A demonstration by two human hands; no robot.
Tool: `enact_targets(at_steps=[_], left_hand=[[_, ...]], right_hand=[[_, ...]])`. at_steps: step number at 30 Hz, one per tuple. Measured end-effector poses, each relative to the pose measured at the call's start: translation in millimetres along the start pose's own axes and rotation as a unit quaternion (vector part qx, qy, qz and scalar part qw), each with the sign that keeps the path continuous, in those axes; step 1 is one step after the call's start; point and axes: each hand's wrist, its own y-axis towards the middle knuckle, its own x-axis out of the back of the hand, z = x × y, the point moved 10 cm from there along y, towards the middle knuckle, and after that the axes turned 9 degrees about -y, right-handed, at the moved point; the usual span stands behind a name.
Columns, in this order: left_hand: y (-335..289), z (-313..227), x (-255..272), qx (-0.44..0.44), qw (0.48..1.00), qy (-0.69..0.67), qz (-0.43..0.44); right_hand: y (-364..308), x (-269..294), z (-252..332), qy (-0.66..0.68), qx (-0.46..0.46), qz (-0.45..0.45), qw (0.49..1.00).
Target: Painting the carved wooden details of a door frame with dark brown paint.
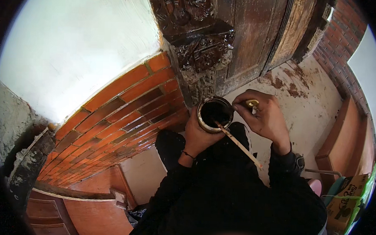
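My left hand is wrapped round a small open can with a shiny rim, held above my knees. Dark brown or black liquid shows inside it. A pale wooden stick leans out over the rim toward my lap; its lower end is hidden in the can. At the can's right edge, my right hand is closed, with thumb and forefinger together. A small gold-coloured round piece shows at its curled fingers; whether it is gripped or worn, I cannot tell.
Ahead stands a glossy dark carved wooden post beside a worn wooden door. An orange brick wall runs along the left. Reddish-brown debris lies on the pale floor. Brown panels and a cardboard box are at right.
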Motion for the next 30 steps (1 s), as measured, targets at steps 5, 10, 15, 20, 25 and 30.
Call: enact_targets(at_steps=[5, 10, 15, 20, 25, 30], left_hand=[[9.8, -4.3, 8.0, -0.032, 0.999, 0.025, -0.014], [20.0, 4.1, 12.0, 0.0, 0.987, -0.156, -0.044], [33.0, 12.5, 6.3, -0.03, 0.996, -0.078, -0.032], [47.3, 23.8, -15.8, 0.019, 0.979, -0.201, -0.041], [63.3, 8.5, -21.1, -0.04, 0.997, -0.065, -0.033], [63.8, 10.8, -23.9, -0.028, 0.992, -0.123, -0.014]], right_hand=[[-16.1, -15.1, -36.8, 0.1, -0.042, -0.056, 0.993], [-30.0, -27.1, -76.1, 0.342, -0.096, -0.17, 0.919], [-31.9, -36.0, -102.4, 0.403, -0.142, -0.218, 0.877], [-29.2, -31.8, -127.0, 0.461, -0.18, -0.293, 0.818], [-15.0, -3.9, -116.8, 0.38, -0.108, -0.368, 0.841], [-0.4, -0.3, -69.9, 0.126, -0.001, -0.309, 0.943]])
